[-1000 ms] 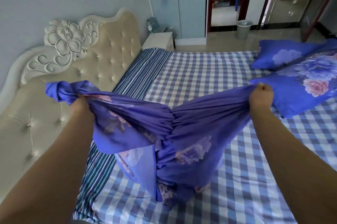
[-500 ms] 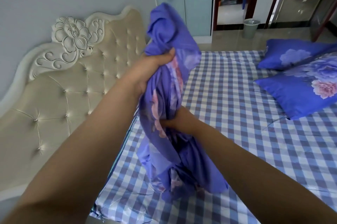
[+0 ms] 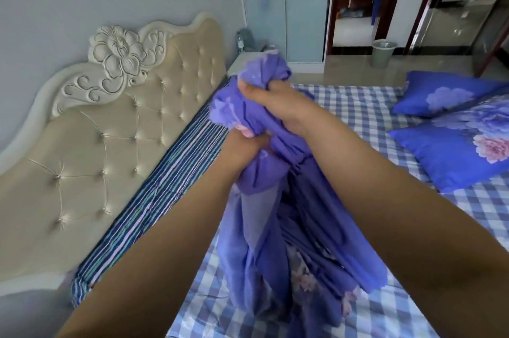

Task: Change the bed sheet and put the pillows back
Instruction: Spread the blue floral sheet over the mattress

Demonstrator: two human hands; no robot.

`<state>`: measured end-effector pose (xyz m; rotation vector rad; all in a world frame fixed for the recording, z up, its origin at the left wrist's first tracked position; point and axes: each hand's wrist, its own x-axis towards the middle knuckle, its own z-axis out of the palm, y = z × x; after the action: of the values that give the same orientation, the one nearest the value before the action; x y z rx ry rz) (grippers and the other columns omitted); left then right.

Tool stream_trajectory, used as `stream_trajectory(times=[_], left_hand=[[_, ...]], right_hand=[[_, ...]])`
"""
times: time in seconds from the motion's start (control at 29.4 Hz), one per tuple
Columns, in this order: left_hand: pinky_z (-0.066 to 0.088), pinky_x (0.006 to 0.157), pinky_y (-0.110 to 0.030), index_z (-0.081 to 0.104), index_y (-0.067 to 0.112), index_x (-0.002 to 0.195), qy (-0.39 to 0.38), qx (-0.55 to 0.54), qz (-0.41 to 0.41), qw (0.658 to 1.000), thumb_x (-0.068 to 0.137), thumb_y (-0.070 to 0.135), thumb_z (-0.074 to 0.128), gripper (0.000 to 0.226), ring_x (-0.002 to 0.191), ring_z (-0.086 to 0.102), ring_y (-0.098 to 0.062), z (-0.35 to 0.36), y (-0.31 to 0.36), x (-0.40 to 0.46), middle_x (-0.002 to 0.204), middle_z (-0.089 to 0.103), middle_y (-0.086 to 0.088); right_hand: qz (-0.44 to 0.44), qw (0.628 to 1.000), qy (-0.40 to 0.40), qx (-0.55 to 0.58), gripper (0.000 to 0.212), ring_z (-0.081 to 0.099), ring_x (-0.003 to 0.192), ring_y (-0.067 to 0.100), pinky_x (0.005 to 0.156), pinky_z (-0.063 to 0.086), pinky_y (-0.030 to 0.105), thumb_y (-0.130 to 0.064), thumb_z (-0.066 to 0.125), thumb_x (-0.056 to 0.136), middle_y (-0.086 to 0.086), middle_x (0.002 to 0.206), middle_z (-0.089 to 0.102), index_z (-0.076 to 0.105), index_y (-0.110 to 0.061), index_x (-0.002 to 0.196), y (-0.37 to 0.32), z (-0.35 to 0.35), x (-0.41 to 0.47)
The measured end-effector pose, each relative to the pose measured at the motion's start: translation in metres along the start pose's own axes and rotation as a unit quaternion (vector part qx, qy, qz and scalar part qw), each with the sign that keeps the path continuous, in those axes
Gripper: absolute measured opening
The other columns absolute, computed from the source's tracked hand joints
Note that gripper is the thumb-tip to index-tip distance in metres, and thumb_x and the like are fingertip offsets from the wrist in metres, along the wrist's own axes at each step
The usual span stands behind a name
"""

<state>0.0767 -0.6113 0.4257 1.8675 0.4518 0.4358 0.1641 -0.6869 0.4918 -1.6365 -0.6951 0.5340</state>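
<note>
From my remote seat I look down on the bed (image 3: pixel 316 106), covered by a blue-and-white checked sheet (image 3: pixel 468 227), with a striped cloth (image 3: pixel 165 186) running along the padded cream headboard (image 3: pixel 91 161) at the left. Two blue flowered pillows (image 3: pixel 454 150) lie on the checked sheet at the right, touching one another and well apart from my hands.

The purple flowered sheet (image 3: pixel 303 241) is gathered into a tall bunch at the middle of the view — its top is raised above the mattress, while its lower folds hang down to the checked sheet between my forearms.

My right hand (image 3: pixel 278 103) is uppermost: its fingers are curled tight into the crown of the bunch, the thumb pressed across the near side, and a knot of cloth stands up just beyond the fingers. My left hand (image 3: pixel 242 147) sits directly below, touching the right wrist — its fingers are closed round the neck of the bunch, with a pink flower of the print showing just above the knuckles.

Beyond the bed stand a grey bin (image 3: pixel 384 52) on the floor and a white nightstand (image 3: pixel 242 62), partly hidden by the bunch.
</note>
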Motion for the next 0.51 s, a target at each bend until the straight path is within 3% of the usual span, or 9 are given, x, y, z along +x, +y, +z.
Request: stream_trajectory(times=[0.07,0.14,0.2,0.27,0.34,0.44,0.51], left_hand=[[0.05,0.084,-0.034,0.063,0.015,0.104,0.087,-0.031,-0.06,0.994,0.068,0.024,0.068,0.037,0.093,0.061,-0.017,-0.002,-0.008,0.003,0.101,0.066,-0.007],[0.05,0.08,-0.037,0.064,0.011,0.098,0.097,-0.044,-0.083,0.991,0.062,0.025,0.06,0.039,0.085,0.06,-0.019,-0.011,-0.02,0.006,0.094,0.067,-0.011],[0.051,0.077,-0.034,0.065,0.013,0.093,0.091,-0.119,-0.105,0.983,0.061,0.019,0.06,0.033,0.08,0.062,-0.019,-0.021,-0.03,0.009,0.09,0.069,-0.007],[0.052,0.08,-0.032,0.066,0.015,0.094,0.093,-0.168,-0.134,0.972,0.063,0.018,0.063,0.032,0.084,0.066,-0.02,-0.028,-0.038,0.014,0.094,0.07,-0.006],[0.05,0.081,-0.032,0.065,0.019,0.088,0.124,-0.121,-0.135,0.975,0.064,0.019,0.065,0.024,0.087,0.063,-0.019,-0.032,-0.047,0.019,0.093,0.069,-0.002],[0.045,0.076,-0.031,0.057,0.022,0.075,0.211,-0.065,-0.141,0.965,0.075,0.011,0.063,0.013,0.084,0.053,-0.017,-0.037,-0.061,0.022,0.085,0.06,-0.004],[0.041,0.067,-0.021,0.056,0.017,0.081,0.277,-0.036,-0.159,0.947,0.083,0.007,0.056,0.01,0.087,0.05,-0.02,-0.055,-0.071,0.023,0.086,0.056,-0.008]], right_hand=[[-0.018,0.99,0.053,-0.131,0.076,0.057,0.115,0.024,0.101,0.044,0.037,-0.069,0.057,0.074,0.007,0.122,0.062,0.055,-0.01,0.122,0.025,0.009,-0.005],[-0.026,0.966,0.11,-0.234,0.091,0.048,0.126,0.026,0.104,0.04,0.043,-0.073,0.059,0.066,0.007,0.135,0.051,0.044,-0.013,0.133,0.069,0.009,-0.025],[0.036,0.955,0.073,-0.284,0.098,0.039,0.132,0.028,0.104,0.038,0.048,-0.062,0.068,0.07,0.01,0.148,0.035,0.026,-0.016,0.146,0.122,0.006,-0.054],[0.1,0.957,0.051,-0.269,0.062,0.053,0.114,0.032,0.088,0.046,0.041,-0.036,0.064,0.086,0.015,0.132,0.051,0.037,-0.014,0.138,0.172,-0.002,-0.077],[0.099,0.947,0.031,-0.304,0.03,0.06,0.096,0.033,0.073,0.047,0.036,-0.022,0.051,0.094,0.016,0.11,0.063,0.049,-0.011,0.122,0.205,-0.006,-0.089],[0.097,0.925,0.0,-0.367,0.019,0.06,0.086,0.033,0.063,0.038,0.033,-0.023,0.046,0.095,0.014,0.099,0.065,0.052,-0.013,0.111,0.238,-0.019,-0.095],[0.178,0.899,0.02,-0.401,0.021,0.061,0.093,0.034,0.066,0.038,0.033,-0.021,0.042,0.094,0.015,0.103,0.065,0.054,-0.016,0.111,0.264,-0.048,-0.104]])
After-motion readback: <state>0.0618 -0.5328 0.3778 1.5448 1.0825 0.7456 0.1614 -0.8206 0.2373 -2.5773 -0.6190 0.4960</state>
